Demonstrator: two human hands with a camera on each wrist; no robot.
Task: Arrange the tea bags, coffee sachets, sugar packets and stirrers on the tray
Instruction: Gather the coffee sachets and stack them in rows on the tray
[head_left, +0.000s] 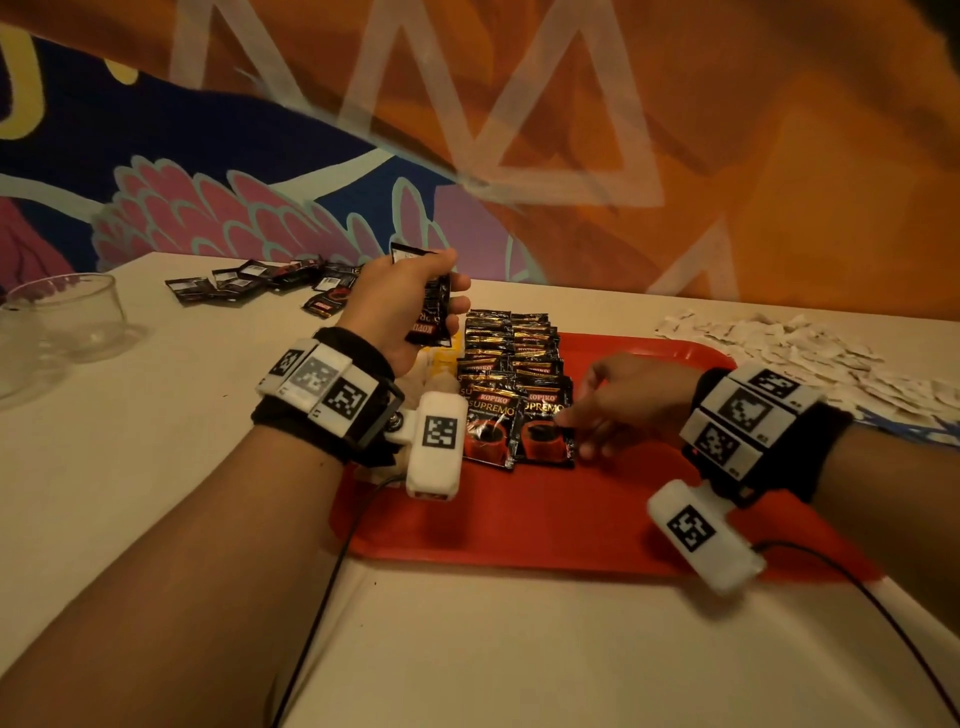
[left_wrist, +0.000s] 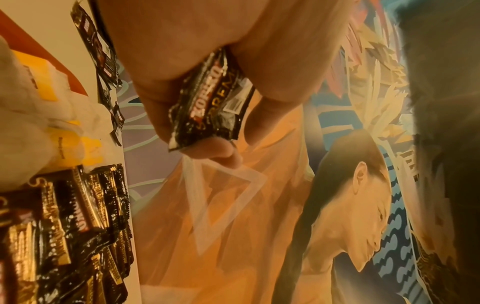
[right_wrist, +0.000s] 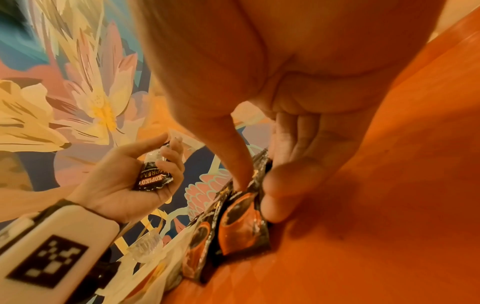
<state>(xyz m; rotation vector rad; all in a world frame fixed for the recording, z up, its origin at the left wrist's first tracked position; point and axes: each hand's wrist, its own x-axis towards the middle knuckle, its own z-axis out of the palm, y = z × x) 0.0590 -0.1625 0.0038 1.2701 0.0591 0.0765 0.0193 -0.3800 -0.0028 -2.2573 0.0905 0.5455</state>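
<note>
The left hand (head_left: 400, 306) clutches spare Kopiko sachets (head_left: 430, 317) aloft by the red tray (head_left: 571, 519), seemingly as ready stock; the right hand (head_left: 631, 402) pinches the front sachet (head_left: 543, 436) on the tray with thumb and fingers, likely squaring its overlapping row.

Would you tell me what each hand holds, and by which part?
The left hand grips black coffee sachets around their middle; the right hand pinches the front sachet on the red tray by its right edge.
</note>
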